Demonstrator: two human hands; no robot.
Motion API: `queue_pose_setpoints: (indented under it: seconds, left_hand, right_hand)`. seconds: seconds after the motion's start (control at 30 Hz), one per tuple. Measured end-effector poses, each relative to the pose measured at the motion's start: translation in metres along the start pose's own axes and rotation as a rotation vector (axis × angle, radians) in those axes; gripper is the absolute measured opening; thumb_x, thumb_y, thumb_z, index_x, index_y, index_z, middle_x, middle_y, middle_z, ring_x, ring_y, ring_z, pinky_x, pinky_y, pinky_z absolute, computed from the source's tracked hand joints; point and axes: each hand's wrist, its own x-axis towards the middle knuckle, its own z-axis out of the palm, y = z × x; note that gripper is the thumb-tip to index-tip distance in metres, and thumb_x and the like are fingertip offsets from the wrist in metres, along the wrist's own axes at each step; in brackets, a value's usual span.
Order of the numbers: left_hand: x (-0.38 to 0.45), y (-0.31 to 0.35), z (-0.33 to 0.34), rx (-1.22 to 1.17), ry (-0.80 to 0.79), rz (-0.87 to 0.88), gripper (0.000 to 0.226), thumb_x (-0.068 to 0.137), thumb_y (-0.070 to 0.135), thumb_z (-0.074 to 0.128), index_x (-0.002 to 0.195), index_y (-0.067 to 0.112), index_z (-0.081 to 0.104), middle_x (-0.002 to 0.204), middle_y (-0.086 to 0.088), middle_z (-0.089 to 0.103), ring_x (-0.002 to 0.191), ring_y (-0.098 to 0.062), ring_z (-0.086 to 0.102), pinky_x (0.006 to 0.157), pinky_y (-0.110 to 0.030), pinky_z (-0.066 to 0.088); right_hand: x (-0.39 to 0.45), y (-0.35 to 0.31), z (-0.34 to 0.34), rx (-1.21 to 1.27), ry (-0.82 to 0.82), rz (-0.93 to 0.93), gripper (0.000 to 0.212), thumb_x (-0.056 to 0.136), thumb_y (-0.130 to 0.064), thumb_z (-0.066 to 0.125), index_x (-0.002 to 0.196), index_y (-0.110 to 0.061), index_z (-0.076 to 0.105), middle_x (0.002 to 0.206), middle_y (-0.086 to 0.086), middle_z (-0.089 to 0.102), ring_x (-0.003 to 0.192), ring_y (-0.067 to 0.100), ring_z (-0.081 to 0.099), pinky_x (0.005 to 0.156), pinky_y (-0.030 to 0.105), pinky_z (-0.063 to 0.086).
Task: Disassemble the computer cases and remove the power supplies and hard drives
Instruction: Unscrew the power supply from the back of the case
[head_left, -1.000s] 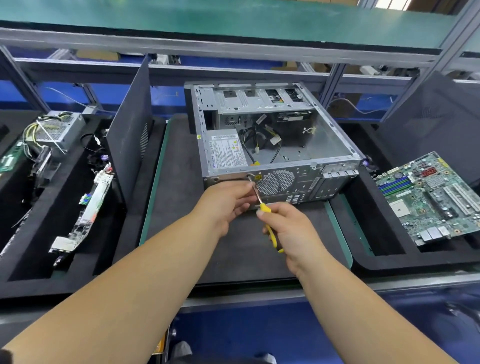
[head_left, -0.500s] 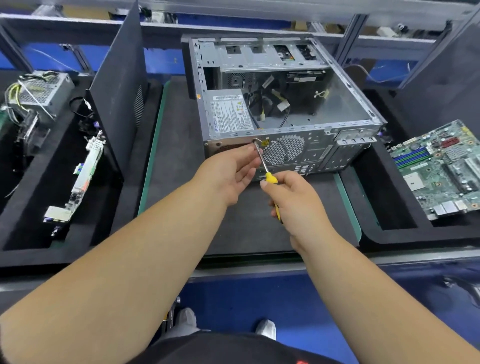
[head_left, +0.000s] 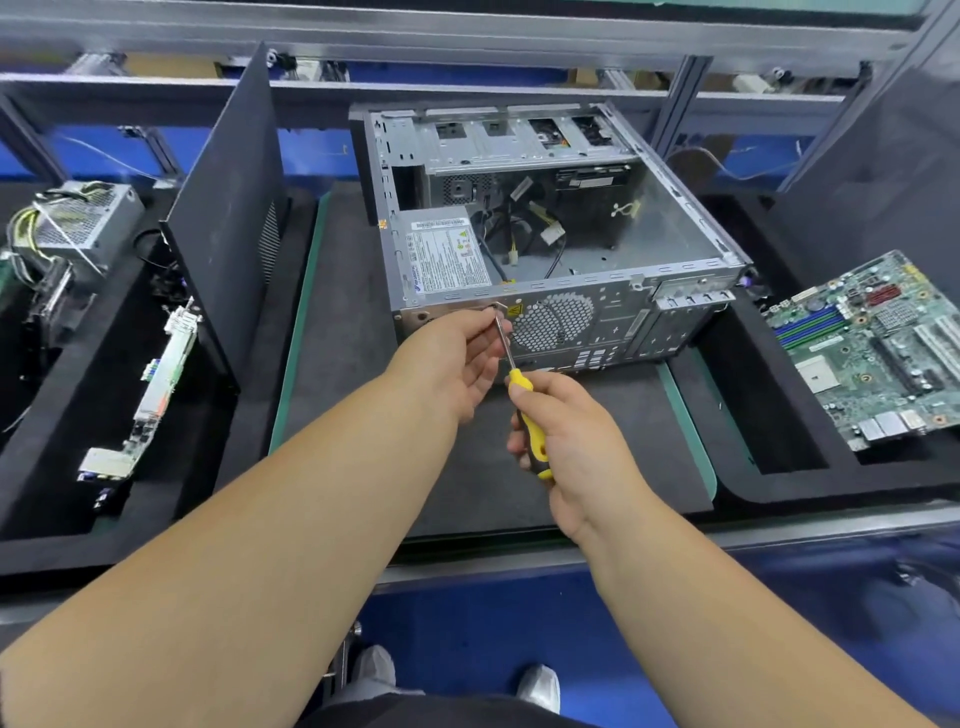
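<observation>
**PSU screw removal in hand**

Case (head_left: 550, 270) lies open on its side, just beyond both hands; stiff sheet steel, likely sharp-edged. PSU (head_left: 447, 254) sits inside its near-left corner, behind the left fingers (head_left: 483, 332); judged heavy, best lifted by its body, not cables. Right hand (head_left: 566, 431) grips the screwdriver (head_left: 524, 400); left hand (head_left: 457, 358) pinches its shaft.

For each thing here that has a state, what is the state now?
computer case: side open, lying flat.
power supply: mounted in the case corner.
screwdriver: tip at the case's rear panel.
right hand: grips the yellow handle.
left hand: fingers at the shaft.
motherboard: out, lying in the right tray.
</observation>
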Motion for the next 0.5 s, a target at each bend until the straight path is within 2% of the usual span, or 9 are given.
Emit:
queue_pose_setpoints:
  seconds: [0.27, 0.4, 0.5]
  left_hand:
    - [-0.001, -0.001, 0.002, -0.002, 0.020, 0.020, 0.015, 0.094, 0.016, 0.062, 0.081, 0.017, 0.070, 0.064, 0.008, 0.071, 0.050, 0.001, 0.062, 0.047, -0.010, 0.045]
    - [-0.001, -0.002, 0.003, 0.010, 0.036, 0.032, 0.016, 0.094, 0.016, 0.061, 0.081, 0.017, 0.070, 0.064, 0.008, 0.071, 0.055, 0.001, 0.062, 0.050, -0.011, 0.045]
    - [-0.002, -0.002, 0.002, 0.014, 0.035, 0.038, 0.014, 0.094, 0.016, 0.061, 0.083, 0.016, 0.071, 0.066, 0.008, 0.072, 0.058, 0.000, 0.063, 0.052, -0.012, 0.046]
  right_hand:
    - [-0.001, -0.006, 0.001, 0.065, 0.010, 0.024, 0.003, 0.095, -0.017, 0.062, 0.095, -0.015, 0.064, 0.060, -0.007, 0.054, 0.046, 0.009, 0.044, 0.043, 0.020, 0.034]
    - [0.000, -0.014, 0.003, 0.270, -0.007, 0.195, 0.021, 0.097, -0.016, 0.050, 0.097, -0.005, 0.067, 0.061, 0.003, 0.055, 0.047, 0.012, 0.040, 0.044, 0.021, 0.033]
    - [0.001, -0.016, 0.004, 0.226, -0.014, 0.185, 0.021, 0.097, -0.013, 0.049, 0.099, -0.004, 0.068, 0.062, 0.004, 0.057, 0.048, 0.011, 0.042, 0.047, 0.021, 0.034]
